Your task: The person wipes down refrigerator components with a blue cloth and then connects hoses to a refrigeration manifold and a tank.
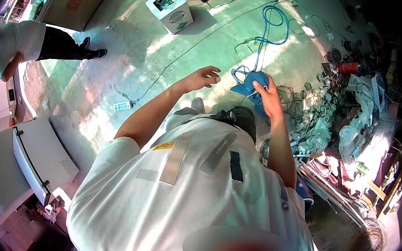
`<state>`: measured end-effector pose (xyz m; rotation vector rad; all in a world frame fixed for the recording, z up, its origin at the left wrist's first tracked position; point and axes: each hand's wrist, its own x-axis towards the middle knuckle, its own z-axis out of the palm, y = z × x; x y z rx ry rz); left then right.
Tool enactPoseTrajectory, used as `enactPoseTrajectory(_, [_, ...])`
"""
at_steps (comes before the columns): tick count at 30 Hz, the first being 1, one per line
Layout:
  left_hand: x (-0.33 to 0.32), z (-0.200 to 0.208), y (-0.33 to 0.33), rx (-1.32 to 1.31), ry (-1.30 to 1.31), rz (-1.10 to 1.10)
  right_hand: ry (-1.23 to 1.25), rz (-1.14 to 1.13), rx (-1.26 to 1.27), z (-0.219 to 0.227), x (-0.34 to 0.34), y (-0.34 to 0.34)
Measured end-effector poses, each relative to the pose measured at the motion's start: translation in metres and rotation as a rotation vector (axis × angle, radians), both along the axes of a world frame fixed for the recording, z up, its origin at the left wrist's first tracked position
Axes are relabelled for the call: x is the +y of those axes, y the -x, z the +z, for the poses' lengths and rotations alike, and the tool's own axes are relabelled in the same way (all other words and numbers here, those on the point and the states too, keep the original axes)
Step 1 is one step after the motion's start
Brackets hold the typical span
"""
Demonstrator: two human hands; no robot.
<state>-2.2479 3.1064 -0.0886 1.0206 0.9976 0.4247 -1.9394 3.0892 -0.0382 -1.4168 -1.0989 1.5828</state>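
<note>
My right hand (pixel 268 94) is closed around a bundle of blue cloth (pixel 257 82), its thumb pressed on top. Beside the cloth, to the left, lie loops of a blue cord or hose (pixel 239 73). The same blue line (pixel 275 24) stretches away over the floor and curls into a larger loop. To the left of the cloth, my left hand (pixel 203 79) hovers with fingers apart and nothing in it. Part of the cloth hangs below my right hand, where the forearm and fingers partly hide it.
An open white box (pixel 176 18) stands ahead on the green floor. A power strip (pixel 122 106) lies at the left with a dark cable. Piled parts and plastic bags (pixel 316 133) crowd the right side. A person (pixel 26 48) stands far left; a white fridge (pixel 43 157) sits lower left.
</note>
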Motion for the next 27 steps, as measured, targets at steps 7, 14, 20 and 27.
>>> enactPoseTrajectory(7, [0.089,0.029,-0.019,-0.303,0.147,0.257,-0.194,0.236,-0.265,0.024,0.131,0.082])
enactPoseTrajectory(14, [0.195,0.028,-0.015,-0.043,0.076,0.348,-0.097,0.254,-0.135,-0.018,0.257,0.074])
enactPoseTrajectory(20, [0.295,0.05,-0.033,0.169,-0.017,0.251,-0.159,0.222,-0.125,-0.006,0.362,0.064])
enactPoseTrajectory(27, [0.429,0.057,-0.081,0.12,-0.083,0.16,-0.202,-0.101,-0.134,-0.017,0.478,0.0])
